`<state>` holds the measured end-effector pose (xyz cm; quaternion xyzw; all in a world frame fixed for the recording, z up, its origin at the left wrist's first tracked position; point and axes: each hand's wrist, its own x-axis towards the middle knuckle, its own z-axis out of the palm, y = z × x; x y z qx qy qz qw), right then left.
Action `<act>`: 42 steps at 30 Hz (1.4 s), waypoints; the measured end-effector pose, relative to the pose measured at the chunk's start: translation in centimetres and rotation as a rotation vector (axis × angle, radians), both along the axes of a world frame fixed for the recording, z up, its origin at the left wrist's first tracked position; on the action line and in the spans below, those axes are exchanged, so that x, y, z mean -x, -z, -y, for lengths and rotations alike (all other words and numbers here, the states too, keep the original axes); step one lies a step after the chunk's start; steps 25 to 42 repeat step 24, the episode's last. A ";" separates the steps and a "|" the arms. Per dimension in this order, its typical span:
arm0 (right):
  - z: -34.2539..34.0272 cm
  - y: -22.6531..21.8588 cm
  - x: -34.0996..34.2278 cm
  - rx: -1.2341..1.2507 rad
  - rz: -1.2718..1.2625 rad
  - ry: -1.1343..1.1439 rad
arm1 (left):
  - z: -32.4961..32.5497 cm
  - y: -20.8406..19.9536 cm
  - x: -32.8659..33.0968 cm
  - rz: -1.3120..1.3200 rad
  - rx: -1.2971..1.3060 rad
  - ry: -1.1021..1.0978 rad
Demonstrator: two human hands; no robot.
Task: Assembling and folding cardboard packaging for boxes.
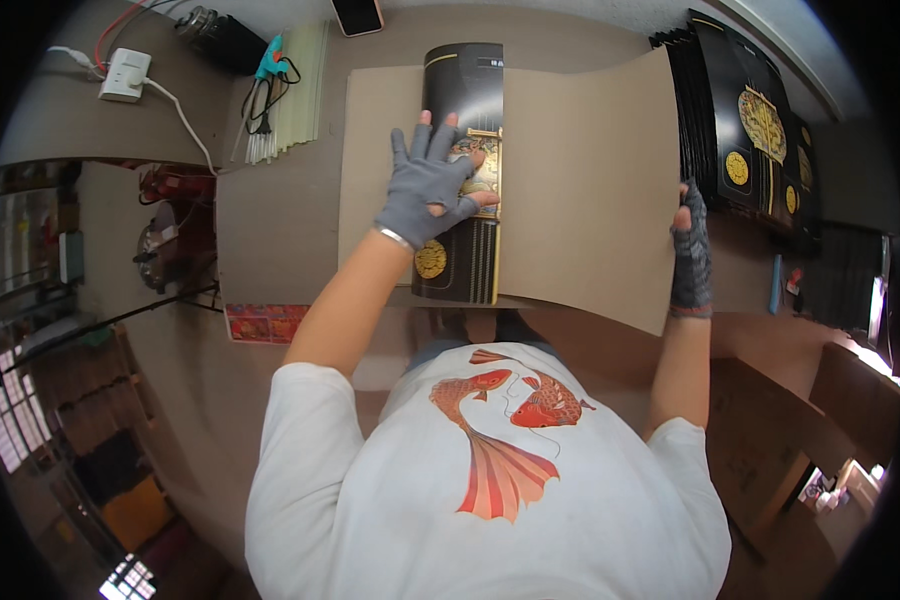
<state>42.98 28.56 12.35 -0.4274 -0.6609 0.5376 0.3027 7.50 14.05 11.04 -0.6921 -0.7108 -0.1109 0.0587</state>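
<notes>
A large cardboard sheet (590, 180) lies across the table with its plain brown side up. Along its left part runs a narrow black panel (462, 90) printed with gold ornaments, which looks like a folded-over strip of the sheet. My left hand (428, 190), in a grey glove with bare fingertips, lies on the panel with fingers spread. At the sheet's right edge is my right hand (692, 255), gloved the same way, its thumb and fingers closed on that edge. The underside of the sheet is hidden.
A stack of black and gold printed sheets (710, 100) stands at the far right. Far left are a turquoise glue gun (271, 60), pale glue sticks (308, 90), a black bottle (220, 40) and a white power socket (124, 76) with cords. A phone (358, 15) lies at the back.
</notes>
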 end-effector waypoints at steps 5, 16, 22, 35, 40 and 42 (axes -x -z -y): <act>0.5 2.9 7.5 -0.334 -0.125 -0.070 | -1.5 8.4 -0.2 0.126 0.140 0.004; 1.8 7.7 13.5 -0.832 0.840 -0.300 | -1.0 6.8 0.5 -0.139 0.487 0.080; 2.6 7.2 14.3 -0.828 0.970 -0.388 | -1.4 6.3 -0.1 -0.159 0.578 0.070; 3.6 5.7 15.7 -0.766 1.266 -0.532 | -1.3 6.3 -0.2 -0.173 0.579 0.064; 3.6 5.7 15.7 -0.766 1.266 -0.532 | -1.3 6.3 -0.2 -0.173 0.579 0.064; 3.6 5.7 15.7 -0.766 1.266 -0.532 | -1.3 6.3 -0.2 -0.173 0.579 0.064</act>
